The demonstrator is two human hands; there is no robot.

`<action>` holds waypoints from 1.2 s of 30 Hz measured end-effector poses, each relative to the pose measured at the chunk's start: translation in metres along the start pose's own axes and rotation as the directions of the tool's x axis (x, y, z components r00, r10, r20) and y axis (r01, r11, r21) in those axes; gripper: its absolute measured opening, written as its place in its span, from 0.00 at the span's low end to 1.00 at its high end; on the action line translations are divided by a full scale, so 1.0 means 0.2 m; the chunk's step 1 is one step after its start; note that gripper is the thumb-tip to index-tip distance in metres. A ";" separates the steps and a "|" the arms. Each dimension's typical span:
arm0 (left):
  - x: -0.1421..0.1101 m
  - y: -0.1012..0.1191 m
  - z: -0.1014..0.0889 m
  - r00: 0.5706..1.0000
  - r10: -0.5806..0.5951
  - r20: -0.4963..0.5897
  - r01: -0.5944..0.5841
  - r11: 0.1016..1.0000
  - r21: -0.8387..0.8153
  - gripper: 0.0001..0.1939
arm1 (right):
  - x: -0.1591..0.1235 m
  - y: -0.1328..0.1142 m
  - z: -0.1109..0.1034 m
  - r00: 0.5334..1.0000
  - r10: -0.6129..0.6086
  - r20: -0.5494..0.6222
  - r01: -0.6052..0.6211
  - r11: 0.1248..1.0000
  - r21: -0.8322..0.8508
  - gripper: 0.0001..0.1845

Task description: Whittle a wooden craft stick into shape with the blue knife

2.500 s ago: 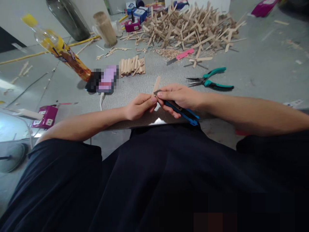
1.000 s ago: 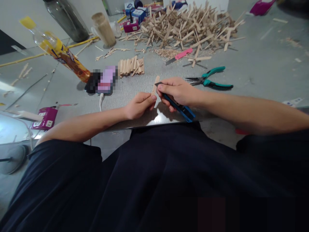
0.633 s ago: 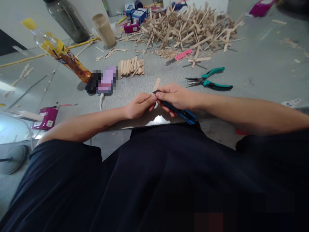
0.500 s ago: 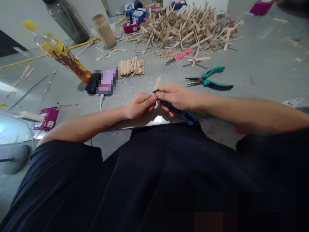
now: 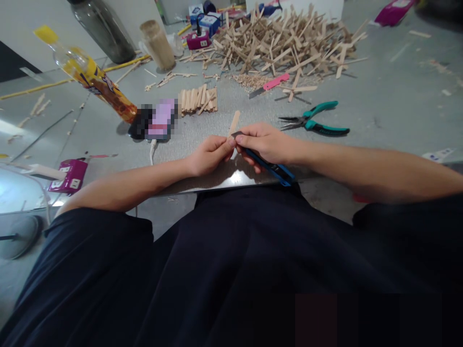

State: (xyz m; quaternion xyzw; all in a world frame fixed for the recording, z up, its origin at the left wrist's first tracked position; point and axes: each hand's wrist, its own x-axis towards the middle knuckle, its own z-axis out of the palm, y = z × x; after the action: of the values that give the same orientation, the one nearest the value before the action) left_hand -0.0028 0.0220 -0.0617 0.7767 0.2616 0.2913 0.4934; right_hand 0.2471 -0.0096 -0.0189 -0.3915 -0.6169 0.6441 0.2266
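Above the table's front edge, my left hand [image 5: 210, 155] pinches a flat wooden craft stick [image 5: 235, 122], whose rounded end points away from me. My right hand [image 5: 265, 142] is wrapped round a blue and black utility knife [image 5: 272, 168]. The knife's dark blade lies against the stick, right beside my left thumb. Both hands are close together, their fingertips nearly touching. The lower part of the stick is hidden by my fingers, so the exact spot under the blade does not show.
Teal-handled pliers [image 5: 314, 119] lie right of my hands. Beyond are a pink-handled saw blade [image 5: 270, 86], a bundle of cut sticks [image 5: 198, 100] and a large stick pile [image 5: 285, 41]. Left stand a phone [image 5: 161, 119], a drink bottle [image 5: 96, 79] and a jar [image 5: 158, 45].
The knife blade was lifted up along the stick a second ago, then came back down to my left thumb. Since then both hands have shifted up slightly, stick and knife still held.
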 end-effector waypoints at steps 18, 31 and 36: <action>0.01 -0.05 -0.06 0.994 0.006 -0.111 0.035 0.930 0.367 0.46 | 0.03 0.01 -0.01 0.999 -0.017 -0.030 0.017 1.000 -0.013 0.26; -0.01 -0.05 -0.05 0.999 0.004 -0.041 0.003 0.984 0.179 0.43 | 0.01 0.00 0.01 1.000 0.005 -0.023 -0.005 1.000 -0.006 0.24; -0.02 -0.05 -0.04 0.999 0.024 -0.037 -0.018 0.988 0.153 0.43 | 0.01 -0.01 0.02 1.000 0.022 -0.002 -0.022 1.000 0.007 0.25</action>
State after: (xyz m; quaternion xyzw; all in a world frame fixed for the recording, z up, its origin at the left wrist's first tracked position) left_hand -0.0118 0.0276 -0.0693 0.8093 0.2844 0.2904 0.4241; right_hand 0.2416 -0.0098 -0.0182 -0.3982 -0.6101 0.6481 0.2216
